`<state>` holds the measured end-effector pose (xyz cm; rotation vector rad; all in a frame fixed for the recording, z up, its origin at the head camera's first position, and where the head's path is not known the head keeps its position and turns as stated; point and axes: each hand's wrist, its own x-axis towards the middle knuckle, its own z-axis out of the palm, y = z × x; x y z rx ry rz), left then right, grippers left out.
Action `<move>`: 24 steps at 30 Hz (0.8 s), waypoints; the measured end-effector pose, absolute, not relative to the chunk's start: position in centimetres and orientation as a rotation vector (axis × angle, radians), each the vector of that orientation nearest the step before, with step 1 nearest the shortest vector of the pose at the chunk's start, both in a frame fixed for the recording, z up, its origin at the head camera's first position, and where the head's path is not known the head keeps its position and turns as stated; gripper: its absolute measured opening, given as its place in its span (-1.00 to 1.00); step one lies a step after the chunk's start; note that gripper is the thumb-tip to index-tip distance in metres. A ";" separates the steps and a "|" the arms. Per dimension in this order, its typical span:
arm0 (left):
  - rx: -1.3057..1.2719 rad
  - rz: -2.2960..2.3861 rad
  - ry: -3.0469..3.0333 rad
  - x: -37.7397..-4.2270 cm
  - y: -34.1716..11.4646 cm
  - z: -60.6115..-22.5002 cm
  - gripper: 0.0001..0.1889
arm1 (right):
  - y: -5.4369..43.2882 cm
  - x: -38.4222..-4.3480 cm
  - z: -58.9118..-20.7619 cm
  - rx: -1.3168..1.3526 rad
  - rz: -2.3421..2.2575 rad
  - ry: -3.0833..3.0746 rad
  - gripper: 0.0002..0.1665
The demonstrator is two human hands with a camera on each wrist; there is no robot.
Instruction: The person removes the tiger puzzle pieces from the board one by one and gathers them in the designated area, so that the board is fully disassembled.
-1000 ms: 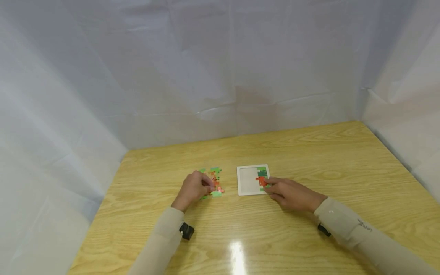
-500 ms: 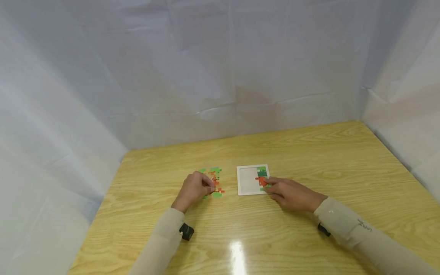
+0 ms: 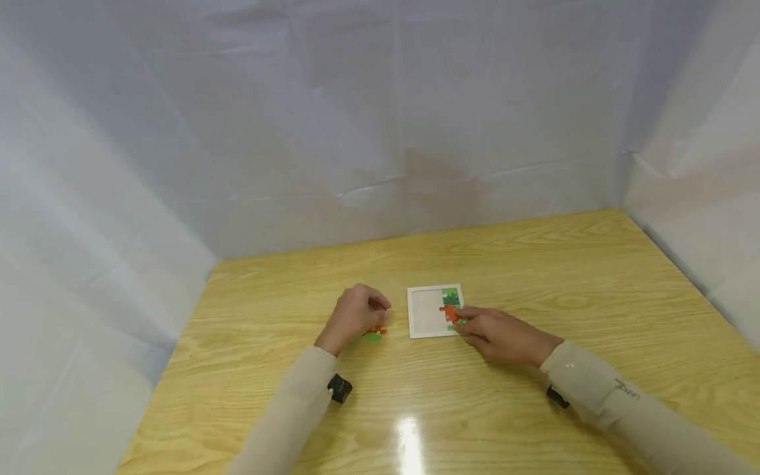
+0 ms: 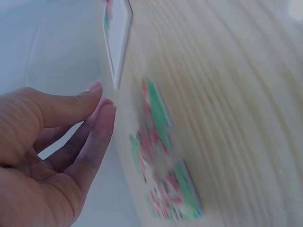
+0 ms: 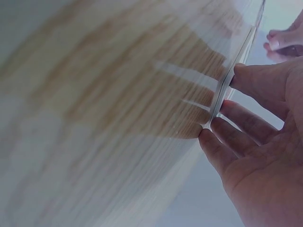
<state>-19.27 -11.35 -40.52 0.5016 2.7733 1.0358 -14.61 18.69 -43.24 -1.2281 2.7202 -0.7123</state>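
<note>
A white square puzzle tray (image 3: 411, 316) lies on the table, with a strip of green and red pieces (image 3: 451, 300) along its right side. My right hand (image 3: 501, 335) reaches over that side; in the right wrist view its outstretched fingers (image 5: 227, 137) touch the tray's edge (image 5: 228, 75). My left hand (image 3: 355, 316) is raised just left of the tray, above loose jigsaw pieces (image 3: 373, 337), partly hiding them. Its thumb and fingertips (image 4: 94, 87) come close together in the left wrist view; I cannot tell whether a small piece is between them. Loose pieces (image 4: 161, 116) appear blurred below.
The wooden table (image 3: 522, 257) reaches back to a pale sheet (image 3: 309, 132) hung behind it, with more sheeting at both sides. Black wrist straps (image 3: 340, 388) show under the sleeves. A bright reflection lies near the front.
My left hand has lifted from the loose pieces and moved right and slightly away, closer to the tray. My right hand stays at the tray's right side.
</note>
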 end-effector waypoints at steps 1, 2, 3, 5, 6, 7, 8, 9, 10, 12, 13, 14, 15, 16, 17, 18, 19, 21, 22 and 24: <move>0.512 1.036 2.768 -19.4 -11.0 -40.5 -0.92 | 18.7 -14.6 -43.3 -1.232 -0.708 2.719 -0.76; 0.527 1.031 2.768 -19.5 -10.6 -40.4 -0.92 | 18.7 -14.6 -43.3 -1.231 -0.704 2.719 -0.74; 0.536 1.029 2.763 -19.6 -10.2 -40.4 -0.91 | 18.7 -14.7 -43.3 -1.227 -0.701 2.718 -0.73; 0.560 1.026 2.752 -19.7 -9.5 -40.3 -0.90 | 18.7 -14.7 -43.4 -1.221 -0.699 2.714 -0.73; 0.572 1.027 2.746 -19.8 -9.1 -40.3 -0.90 | 18.7 -14.8 -43.4 -1.218 -0.697 2.713 -0.72; 0.582 1.025 2.741 -19.9 -8.8 -40.3 -0.90 | 18.7 -14.8 -43.4 -1.218 -0.697 2.712 -0.72; 0.591 1.023 2.739 -20.0 -8.5 -40.3 -0.89 | 18.8 -14.8 -43.5 -1.219 -0.696 2.712 -0.72; 0.596 1.020 2.736 -20.0 -8.2 -40.4 -0.89 | 18.8 -14.9 -43.5 -1.221 -0.692 2.712 -0.71; 0.607 1.011 2.738 -20.2 -7.9 -40.4 -0.89 | 18.8 -14.9 -43.6 -1.222 -0.689 2.715 -0.71; 0.613 0.996 2.740 -20.3 -7.3 -40.5 -0.88 | 18.8 -14.9 -43.7 -1.220 -0.684 2.720 -0.72; 0.612 0.987 2.741 -20.4 -7.1 -40.5 -0.87 | 18.8 -14.9 -43.7 -1.218 -0.682 2.723 -0.72; 0.615 0.978 2.743 -20.5 -6.8 -40.6 -0.87 | 18.9 -14.9 -43.7 -1.219 -0.679 2.725 -0.72; 0.620 0.972 2.743 -20.7 -6.5 -40.7 -0.87 | 18.9 -14.9 -43.7 -1.222 -0.680 2.726 -0.72; 0.622 0.963 2.743 -20.8 -6.2 -40.8 -0.86 | 18.9 -14.9 -43.7 -1.218 -0.682 2.726 -0.72; 0.621 0.963 2.738 -20.8 -5.9 -40.9 -0.86 | 18.9 -14.9 -43.8 -1.219 -0.683 2.725 -0.72; 0.619 0.965 2.732 -20.9 -5.6 -41.0 -0.85 | 18.9 -14.9 -43.7 -1.217 -0.684 2.725 -0.72; 0.616 0.964 2.729 -21.0 -5.3 -41.0 -0.85 | 18.9 -14.9 -43.7 -1.218 -0.686 2.726 -0.72; 0.610 0.957 2.726 -21.1 -4.7 -41.2 -0.83 | 18.9 -14.9 -43.7 -1.216 -0.689 2.726 -0.72; 0.601 0.957 2.724 -21.1 -4.5 -41.3 -0.82 | 19.0 -14.9 -43.8 -1.213 -0.689 2.727 -0.72; 0.593 0.962 2.720 -21.2 -3.9 -41.4 -0.81 | 19.0 -15.0 -43.7 -1.222 -0.689 2.727 -0.72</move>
